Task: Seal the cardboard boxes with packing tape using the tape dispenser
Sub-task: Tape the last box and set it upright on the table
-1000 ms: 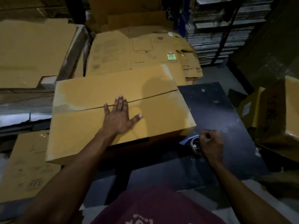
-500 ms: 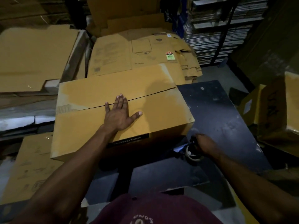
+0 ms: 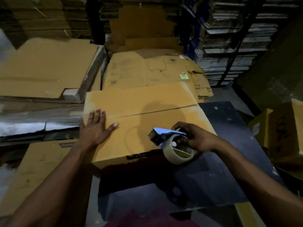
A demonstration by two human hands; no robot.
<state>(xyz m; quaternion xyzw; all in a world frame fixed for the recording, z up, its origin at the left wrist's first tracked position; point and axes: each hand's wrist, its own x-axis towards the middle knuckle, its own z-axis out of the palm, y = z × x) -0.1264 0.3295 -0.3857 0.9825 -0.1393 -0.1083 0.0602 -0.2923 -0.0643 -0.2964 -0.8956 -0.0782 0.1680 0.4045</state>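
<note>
Dim light; print on the flattened cartons (image 3: pixel 147 71) behind the cardboard box (image 3: pixel 141 115) is unreadable. Left of the box, stacked cardboard sheets (image 3: pixel 44 69). Left hand (image 3: pixel 95 128) lies flat, fingers spread, on the box's left end beside the untaped flap seam. Box sits on a dark table (image 3: pixel 229 128). Right hand (image 3: pixel 195 139) grips the blue tape dispenser (image 3: pixel 170 141) over the box's near right corner; its handle is hidden by the fingers. Far right, another carton (image 3: pixel 282 131), cut off.
</note>
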